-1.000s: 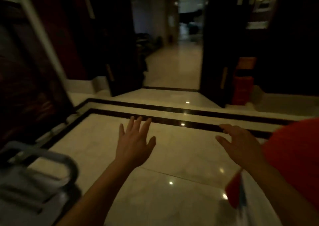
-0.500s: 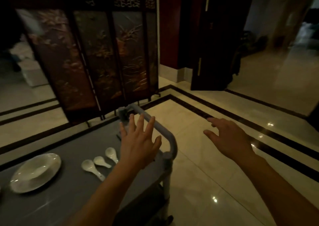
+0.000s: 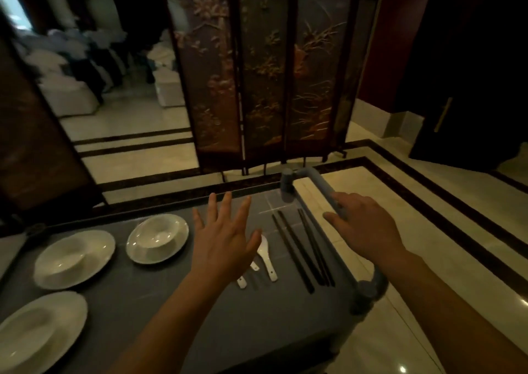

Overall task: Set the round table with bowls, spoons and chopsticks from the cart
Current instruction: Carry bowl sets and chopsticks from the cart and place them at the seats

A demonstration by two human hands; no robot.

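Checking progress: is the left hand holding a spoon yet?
No, the left hand hovers open with fingers spread above the spoons lying on the cart.

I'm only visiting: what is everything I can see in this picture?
cart: one, grey, lower left of the view
cart handle: one, grey, right end of the cart
bowls: three, white, wide-rimmed, left of the cart top
spoons: three, white, mid cart top, partly under the left hand
chopsticks: several, dark, between spoons and cart handle
folding screen: one, dark carved panels, behind the cart
floor: pale, glossy, dark border stripes
draped furniture: white, blurred, far left
left hand: one, open, spread above the spoons
right hand: one, open, at the cart handle
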